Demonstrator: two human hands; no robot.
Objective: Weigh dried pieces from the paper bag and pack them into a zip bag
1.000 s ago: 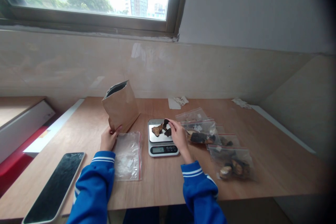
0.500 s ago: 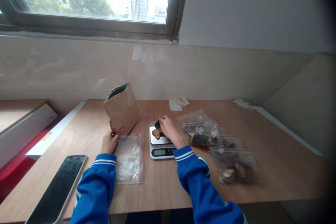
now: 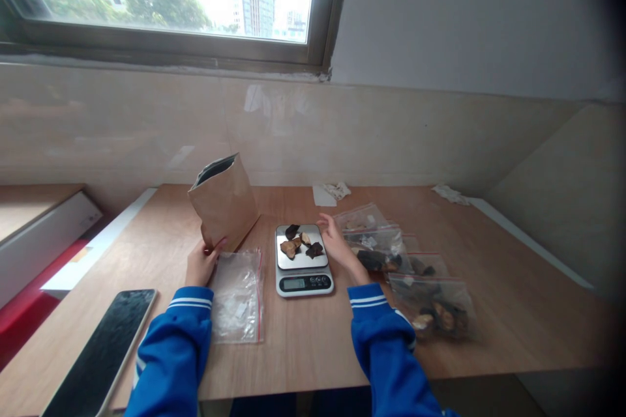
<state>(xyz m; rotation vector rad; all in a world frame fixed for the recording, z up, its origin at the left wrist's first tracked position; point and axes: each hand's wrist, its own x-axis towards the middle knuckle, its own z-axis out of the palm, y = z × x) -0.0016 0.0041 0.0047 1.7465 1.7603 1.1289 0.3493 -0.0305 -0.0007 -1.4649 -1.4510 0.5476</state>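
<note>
A small digital kitchen scale [image 3: 303,281] stands on the wooden table [image 3: 513,313], with several dark and tan dried pieces [image 3: 299,242] on its metal plate. My right hand [image 3: 337,246] rests just right of the scale, fingers apart, holding nothing. My left hand [image 3: 201,262] grips the bottom corner of an upright open brown paper bag [image 3: 225,202]. An empty clear zip bag [image 3: 238,296] lies flat between my arms, left of the scale.
Several filled clear zip bags [image 3: 430,303] lie to the right of the scale. A black phone [image 3: 100,352] lies at the table's front left. Crumpled white paper [image 3: 332,192] sits near the back wall, and another scrap [image 3: 450,193] farther right.
My right hand has drawn back off the scale plate to its right side, leaving the dried pieces uncovered. My left hand stays on the paper bag.
</note>
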